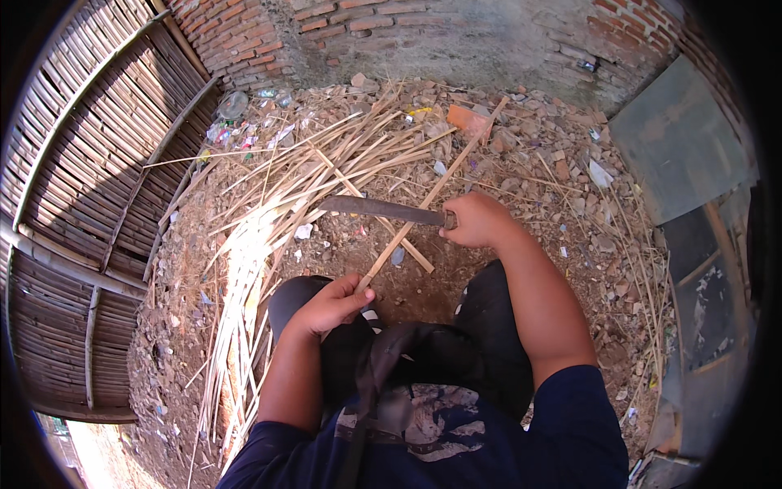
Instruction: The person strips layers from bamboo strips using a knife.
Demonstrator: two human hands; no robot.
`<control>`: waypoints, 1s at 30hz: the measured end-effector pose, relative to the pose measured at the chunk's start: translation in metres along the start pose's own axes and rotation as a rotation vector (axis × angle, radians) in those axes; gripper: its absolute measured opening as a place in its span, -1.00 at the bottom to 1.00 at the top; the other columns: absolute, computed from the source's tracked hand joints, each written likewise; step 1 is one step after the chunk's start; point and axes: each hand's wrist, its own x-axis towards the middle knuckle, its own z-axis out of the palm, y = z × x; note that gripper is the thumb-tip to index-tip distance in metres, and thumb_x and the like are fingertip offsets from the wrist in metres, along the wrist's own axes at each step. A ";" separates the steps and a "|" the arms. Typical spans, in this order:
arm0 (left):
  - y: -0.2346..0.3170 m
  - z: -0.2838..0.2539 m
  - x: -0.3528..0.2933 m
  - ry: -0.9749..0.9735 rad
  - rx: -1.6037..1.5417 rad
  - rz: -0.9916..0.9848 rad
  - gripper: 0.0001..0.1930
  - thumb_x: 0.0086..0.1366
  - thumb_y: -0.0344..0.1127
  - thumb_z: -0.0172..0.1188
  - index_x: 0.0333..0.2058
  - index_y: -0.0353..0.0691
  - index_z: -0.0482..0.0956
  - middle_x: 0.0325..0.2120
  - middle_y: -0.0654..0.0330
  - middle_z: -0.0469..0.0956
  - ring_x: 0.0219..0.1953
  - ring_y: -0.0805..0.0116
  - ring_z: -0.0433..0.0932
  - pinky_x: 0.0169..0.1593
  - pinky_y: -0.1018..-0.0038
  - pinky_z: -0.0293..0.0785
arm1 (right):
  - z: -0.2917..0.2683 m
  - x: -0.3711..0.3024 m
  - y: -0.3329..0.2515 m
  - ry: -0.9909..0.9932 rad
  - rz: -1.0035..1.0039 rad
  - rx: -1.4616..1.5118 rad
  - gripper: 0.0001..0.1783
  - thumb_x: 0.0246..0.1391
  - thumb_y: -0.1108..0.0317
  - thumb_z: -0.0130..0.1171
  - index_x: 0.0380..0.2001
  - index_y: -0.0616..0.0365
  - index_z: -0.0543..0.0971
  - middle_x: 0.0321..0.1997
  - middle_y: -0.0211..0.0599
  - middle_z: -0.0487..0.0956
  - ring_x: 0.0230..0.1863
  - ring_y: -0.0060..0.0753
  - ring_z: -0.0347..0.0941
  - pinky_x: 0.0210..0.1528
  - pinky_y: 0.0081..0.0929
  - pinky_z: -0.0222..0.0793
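Note:
My right hand (478,221) is closed round the handle of a machete (383,209). Its long, dark blade points left and lies across a bamboo strip (440,181); whether the two touch I cannot tell. My left hand (336,305) pinches the near end of that strip, between thumb and fingers. From there the strip slants up and away to the right, past the blade. Another loose strip (419,256) crosses beneath it, near my feet. Beyond my left hand a pile of split bamboo strips (326,175) is spread over the ground.
A bamboo slat wall (106,155) stands on the left and a brick wall (456,41) at the back. Grey sheets (683,138) lean on the right. Rubble and litter cover the dirt ground (603,244), with an orange piece (467,121) among them.

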 end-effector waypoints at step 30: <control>-0.005 -0.004 0.000 0.031 0.046 0.019 -0.68 0.35 -0.02 0.27 -0.24 -0.14 0.47 -0.57 0.48 0.30 -0.57 0.66 0.20 -0.50 0.62 0.06 | -0.006 0.008 0.029 0.210 0.298 0.341 -0.53 -0.04 0.10 0.40 -0.13 0.19 0.65 -0.28 -0.01 0.66 -0.22 -0.05 0.61 -0.13 -0.16 0.47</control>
